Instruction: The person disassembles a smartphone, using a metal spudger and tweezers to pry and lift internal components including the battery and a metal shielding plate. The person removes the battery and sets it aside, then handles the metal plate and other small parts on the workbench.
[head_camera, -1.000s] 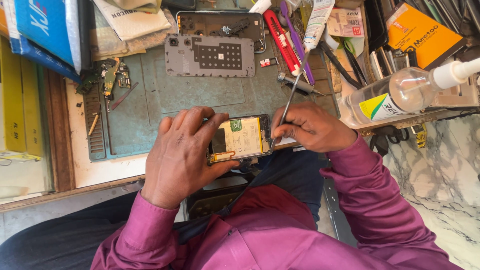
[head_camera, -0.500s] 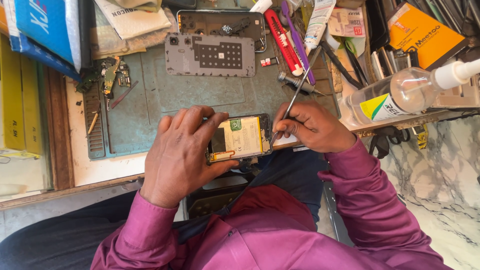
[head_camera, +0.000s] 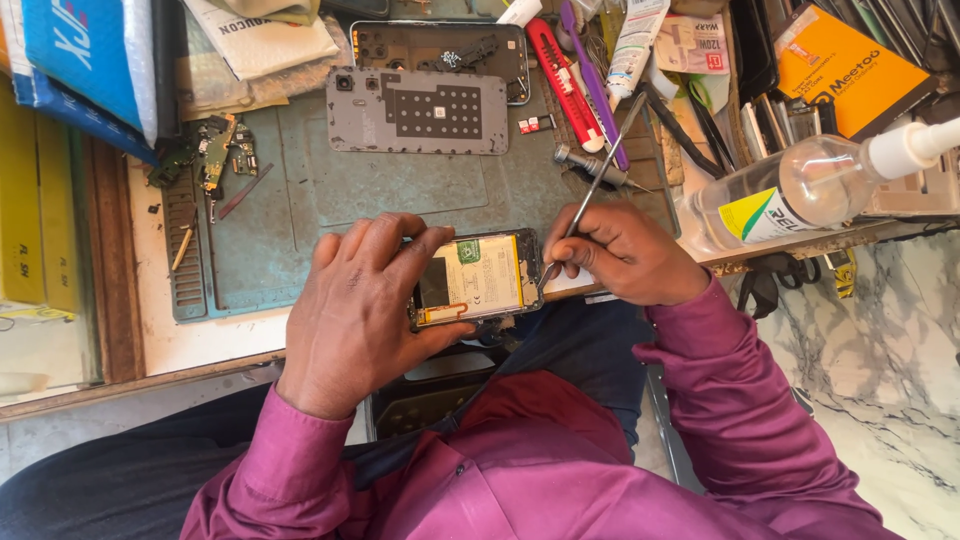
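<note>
Left hand (head_camera: 365, 305) grips an opened phone (head_camera: 478, 280), back already off, battery showing. Right hand (head_camera: 625, 252) pinches a thin metal tool (head_camera: 592, 185), tip at the phone's edge; battery not yet lifted.

Two hands (head_camera: 365, 310), one opened phone (head_camera: 478, 280), one metal tool (head_camera: 592, 185), one grey back cover (head_camera: 417, 110), one clear bottle (head_camera: 790, 190)

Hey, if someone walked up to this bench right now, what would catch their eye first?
Probably the opened phone at the mat's near edge, its pale battery exposed, steadied by the left hand. The right hand holds thin metal tweezers to the phone's right end. Beyond that, a grey back cover lies on the green mat, and a clear spray bottle lies at right.
</note>
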